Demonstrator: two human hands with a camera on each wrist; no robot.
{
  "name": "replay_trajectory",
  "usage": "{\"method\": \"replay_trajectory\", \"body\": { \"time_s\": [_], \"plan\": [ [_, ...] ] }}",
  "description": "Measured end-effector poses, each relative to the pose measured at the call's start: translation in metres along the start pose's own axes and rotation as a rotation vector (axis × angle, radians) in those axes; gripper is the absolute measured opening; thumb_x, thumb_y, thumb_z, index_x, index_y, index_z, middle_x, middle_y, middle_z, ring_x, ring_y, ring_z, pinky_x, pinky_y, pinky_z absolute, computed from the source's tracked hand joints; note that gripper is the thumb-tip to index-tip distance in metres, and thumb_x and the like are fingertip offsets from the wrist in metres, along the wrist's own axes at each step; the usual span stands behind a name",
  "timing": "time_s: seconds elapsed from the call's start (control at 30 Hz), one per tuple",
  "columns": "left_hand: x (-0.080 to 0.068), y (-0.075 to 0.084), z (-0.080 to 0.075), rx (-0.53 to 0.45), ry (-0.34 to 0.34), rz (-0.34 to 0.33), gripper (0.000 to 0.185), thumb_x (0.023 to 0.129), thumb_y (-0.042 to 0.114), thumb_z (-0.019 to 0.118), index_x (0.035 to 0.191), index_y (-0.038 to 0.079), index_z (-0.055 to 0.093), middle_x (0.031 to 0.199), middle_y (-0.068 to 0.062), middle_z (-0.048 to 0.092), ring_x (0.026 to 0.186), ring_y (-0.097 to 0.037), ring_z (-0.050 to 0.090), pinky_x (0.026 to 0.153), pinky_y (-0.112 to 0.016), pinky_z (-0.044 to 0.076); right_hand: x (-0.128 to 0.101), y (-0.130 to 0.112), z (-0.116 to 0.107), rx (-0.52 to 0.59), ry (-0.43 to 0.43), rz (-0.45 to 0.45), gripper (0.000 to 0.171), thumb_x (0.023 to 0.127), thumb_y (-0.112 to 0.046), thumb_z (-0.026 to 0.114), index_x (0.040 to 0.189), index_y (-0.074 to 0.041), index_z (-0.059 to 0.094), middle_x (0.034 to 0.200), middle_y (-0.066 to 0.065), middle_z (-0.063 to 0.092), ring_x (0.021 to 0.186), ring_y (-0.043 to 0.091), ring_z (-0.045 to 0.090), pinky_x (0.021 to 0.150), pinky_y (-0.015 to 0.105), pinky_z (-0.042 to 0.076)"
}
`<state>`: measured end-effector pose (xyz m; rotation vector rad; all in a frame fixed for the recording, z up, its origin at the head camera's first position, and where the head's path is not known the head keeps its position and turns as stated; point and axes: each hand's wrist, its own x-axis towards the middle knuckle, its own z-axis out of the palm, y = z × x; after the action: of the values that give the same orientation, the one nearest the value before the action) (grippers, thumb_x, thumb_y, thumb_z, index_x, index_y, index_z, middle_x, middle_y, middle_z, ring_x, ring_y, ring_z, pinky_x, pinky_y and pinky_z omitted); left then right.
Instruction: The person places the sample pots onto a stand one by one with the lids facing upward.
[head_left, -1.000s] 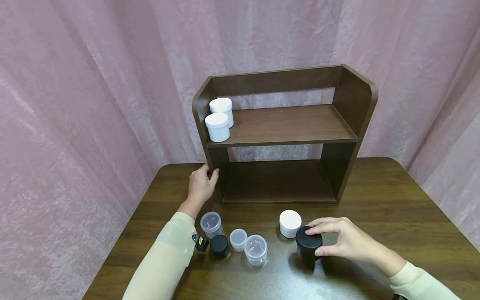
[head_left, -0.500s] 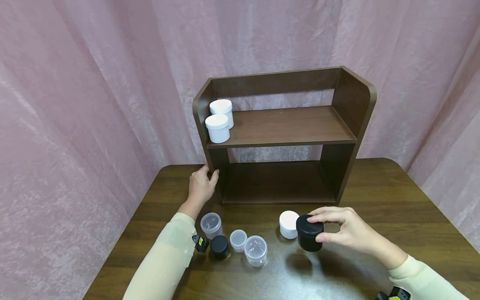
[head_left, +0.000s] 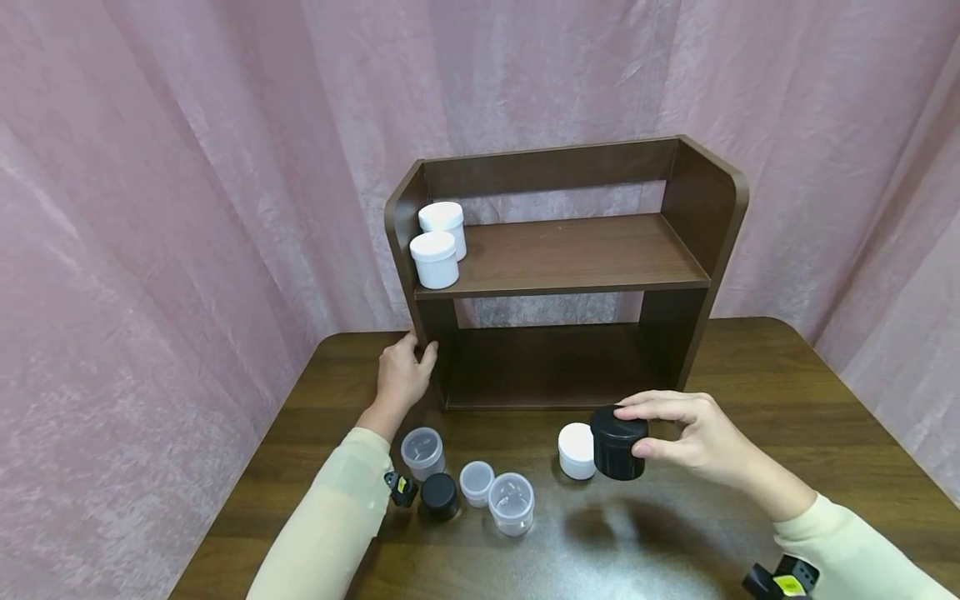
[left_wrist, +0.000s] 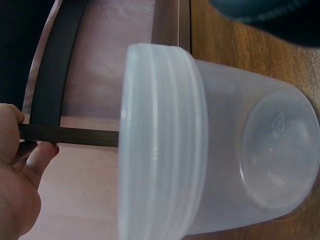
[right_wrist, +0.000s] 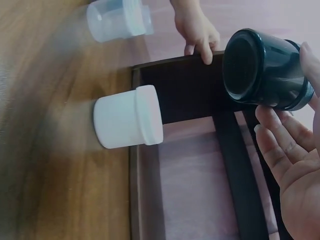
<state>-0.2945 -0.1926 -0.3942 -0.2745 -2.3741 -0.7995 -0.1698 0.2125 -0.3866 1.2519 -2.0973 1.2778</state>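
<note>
Fingers (head_left: 647, 450) of right hand (head_left: 693, 437) pinch round, glossy black jar (head_left: 618, 444).

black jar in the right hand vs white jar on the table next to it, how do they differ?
Colour: the black jar is glossy black, the white jar matte white. Support: the black jar is off the table, gripped by the right hand; the white jar stands untouched on it. Shared: both are round, lidded and upright.

Both arms were covered to the wrist by long cream-coloured sleeves (head_left: 330, 517) of plain, unmarked fabric. The left hand (head_left: 401, 375) and right hand (head_left: 701, 437) were left bare. A small black device with a yellow marking (head_left: 401, 486) was noted strapped at each wrist.
</note>
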Motion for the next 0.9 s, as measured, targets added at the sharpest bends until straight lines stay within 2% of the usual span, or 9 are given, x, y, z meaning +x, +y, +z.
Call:
{"method": "replay_trajectory", "body": {
  "time_s": [0.43,0.7,0.9],
  "plan": [
    [0.000,0.000,0.000,-0.006,0.003,0.001,0.025,0.090,0.024,0.064,0.075,0.005,0.060,0.067,-0.015,0.066,0.071,-0.039,0.064,0.063,-0.048,0.048,0.032,-0.012,-0.016,0.004,0.007,-0.044,0.051,0.062,0.011,0.082,0.110,-0.002,0.071,0.109,0.014,0.068,0.104,0.015,0.063,0.085,0.019,0.048],
    [0.000,-0.001,0.001,0.003,0.007,0.002,0.027,0.091,0.023,0.064,0.073,0.005,0.058,0.060,-0.012,0.061,0.064,-0.036,0.061,0.059,-0.046,0.047,0.058,-0.021,-0.027,-0.034,0.014,-0.025,0.047,0.065,0.009,0.081,0.109,-0.004,0.072,0.109,0.010,0.069,0.105,0.013,0.063,0.088,0.020,0.046],
    [-0.001,0.001,0.000,0.002,0.022,0.008,0.025,0.089,0.021,0.066,0.073,0.003,0.058,0.068,-0.019,0.065,0.069,-0.043,0.063,0.060,-0.050,0.047,0.079,-0.023,-0.033,-0.056,0.042,-0.033,0.047,0.064,0.011,0.081,0.108,-0.003,0.072,0.108,0.010,0.070,0.105,0.011,0.063,0.089,0.020,0.045]
  ]
}}
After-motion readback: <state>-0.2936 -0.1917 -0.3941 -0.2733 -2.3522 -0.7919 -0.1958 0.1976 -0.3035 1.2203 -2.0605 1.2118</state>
